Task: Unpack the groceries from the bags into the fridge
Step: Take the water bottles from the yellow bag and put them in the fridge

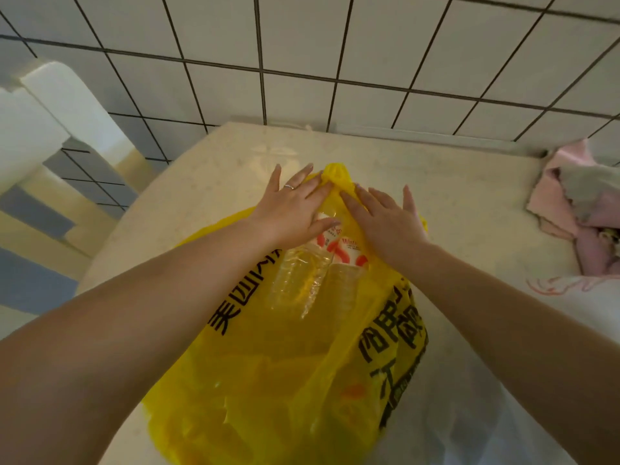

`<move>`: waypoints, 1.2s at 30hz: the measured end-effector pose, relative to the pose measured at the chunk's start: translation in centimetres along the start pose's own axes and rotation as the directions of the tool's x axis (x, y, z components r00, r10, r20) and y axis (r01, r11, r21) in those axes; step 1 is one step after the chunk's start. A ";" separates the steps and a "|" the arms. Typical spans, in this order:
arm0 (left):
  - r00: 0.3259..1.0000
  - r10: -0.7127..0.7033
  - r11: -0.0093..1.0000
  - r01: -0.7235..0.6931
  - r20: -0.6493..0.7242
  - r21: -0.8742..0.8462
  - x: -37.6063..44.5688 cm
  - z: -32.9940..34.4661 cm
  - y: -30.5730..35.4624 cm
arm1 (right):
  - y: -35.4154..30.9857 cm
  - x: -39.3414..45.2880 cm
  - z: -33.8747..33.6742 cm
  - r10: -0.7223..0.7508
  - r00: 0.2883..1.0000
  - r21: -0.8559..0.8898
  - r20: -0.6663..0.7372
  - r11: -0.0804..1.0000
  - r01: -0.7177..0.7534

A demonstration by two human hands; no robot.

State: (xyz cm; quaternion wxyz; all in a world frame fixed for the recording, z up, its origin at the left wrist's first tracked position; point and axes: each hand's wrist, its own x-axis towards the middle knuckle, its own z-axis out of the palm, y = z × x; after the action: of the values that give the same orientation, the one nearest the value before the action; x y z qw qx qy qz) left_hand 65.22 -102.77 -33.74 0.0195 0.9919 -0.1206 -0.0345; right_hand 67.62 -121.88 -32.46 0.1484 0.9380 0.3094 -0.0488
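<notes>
The bag (285,364) is bright translucent yellow with bold black printed characters. Inside it, clear bottles (298,280) carry white labels with red marks. The worktop (453,196) is pale speckled cream. At 3 o'clock lies a pink and grey cloth (577,209). White wall tiles (302,45) have dark grout.

A: what's behind the counter?

B: white square wall tiles (302,45) with dark grout, filling the top of the frame. Pale speckled countertop (453,182) butts right up against them.

A: and upper left?

B: a white rounded fixture (63,105), can't tell what. Lighting's soft, kinda dim.
</notes>
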 end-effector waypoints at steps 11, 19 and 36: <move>0.970 -0.130 0.780 0.228 0.206 -0.583 4.3 -0.3 0.0 | 2.2 1.9 0.9 0.085 0.994 0.441 -0.066 0.896 -0.048; 0.992 -0.119 0.559 0.111 0.053 -0.822 2.3 0.3 -1.1 | 0.4 0.9 1.0 0.025 0.982 0.571 -0.190 0.816 0.089; 0.931 -0.212 0.719 -0.058 -0.298 -0.693 5.2 1.8 -1.7 | 1.8 4.6 2.9 0.230 0.910 0.725 -0.345 0.682 0.102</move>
State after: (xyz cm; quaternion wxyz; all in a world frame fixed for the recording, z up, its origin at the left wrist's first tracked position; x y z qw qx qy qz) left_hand 70.49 -102.47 -35.93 0.4077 0.9059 -0.0511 0.1026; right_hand 72.41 -121.59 -35.64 -0.3032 0.9177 0.2542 0.0348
